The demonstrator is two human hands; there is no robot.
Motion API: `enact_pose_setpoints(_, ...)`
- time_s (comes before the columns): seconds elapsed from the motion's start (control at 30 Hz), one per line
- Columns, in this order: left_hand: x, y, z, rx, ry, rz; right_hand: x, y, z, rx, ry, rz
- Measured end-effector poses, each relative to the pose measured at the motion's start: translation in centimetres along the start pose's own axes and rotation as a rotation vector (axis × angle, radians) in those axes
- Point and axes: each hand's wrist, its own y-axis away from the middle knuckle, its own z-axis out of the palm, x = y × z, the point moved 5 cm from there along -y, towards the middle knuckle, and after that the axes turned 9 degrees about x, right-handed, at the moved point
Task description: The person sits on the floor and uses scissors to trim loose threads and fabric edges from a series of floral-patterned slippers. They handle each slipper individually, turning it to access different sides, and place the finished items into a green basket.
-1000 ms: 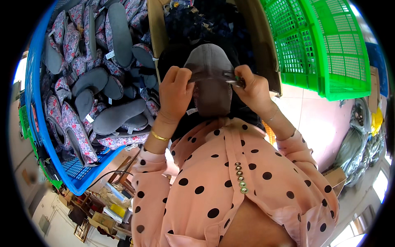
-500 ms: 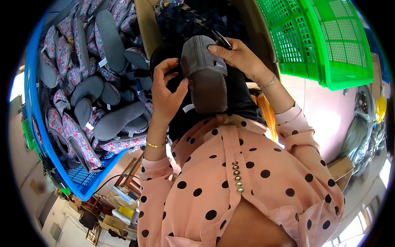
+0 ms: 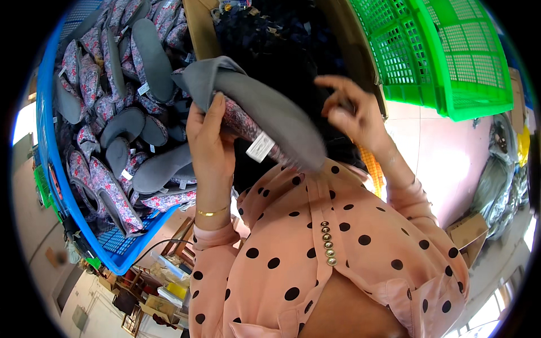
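My left hand (image 3: 213, 127) grips a slipper (image 3: 270, 110) at one end, thumb pressed on its grey fabric. The slipper lies slantwise over my lap, its smooth grey sole upward, a floral side and a white tag (image 3: 260, 147) showing below. Its lower end is slightly blurred. To the right, apart from the slipper, my right hand (image 3: 352, 107) is smeared by motion. Its index finger points left while the others curl round a small dark thing, seemingly the slim pointed snips seen earlier.
On the left stands a blue crate (image 3: 115, 256) heaped with floral and grey slippers (image 3: 152, 59). A cardboard box (image 3: 202, 31) with dark scraps is ahead. Green baskets (image 3: 451, 84) stand at the right, above plastic bags (image 3: 496, 180) and a small carton (image 3: 469, 234).
The slipper has turned from its dark grey upper to its sole and floral side, and tilted. My left hand has taken hold of it; my right hand has let go and moved right.
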Motion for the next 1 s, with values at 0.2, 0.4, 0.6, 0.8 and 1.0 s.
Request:
enact_pose_setpoints(0.2,0.1,3.6,-2.0,-0.007,0.163,-0.139,-3.7,3.9,0.5,-0.181,0.409,-0.212)
enact_pose_setpoints(0.4,-1.6,6.7,-2.7,-0.112,-0.348,-0.257,-0.1,5.9,0.7,-0.128,0.086,0.129)
enact_pose_setpoints(0.6,-0.6,7.8,0.1,-0.310,-0.889,0.245,2.9,7.5,0.7,-0.167,0.006,0.299)
enact_pose_setpoints(0.8,-1.5,5.8,4.5,-0.565,-1.176,0.851,1.3,7.2,0.9,-0.242,0.197,0.050)
enact_pose_setpoints(1.0,-2.2,5.5,5.8,-0.798,-1.315,0.963,2.7,8.0,0.7,-0.224,0.194,0.100)
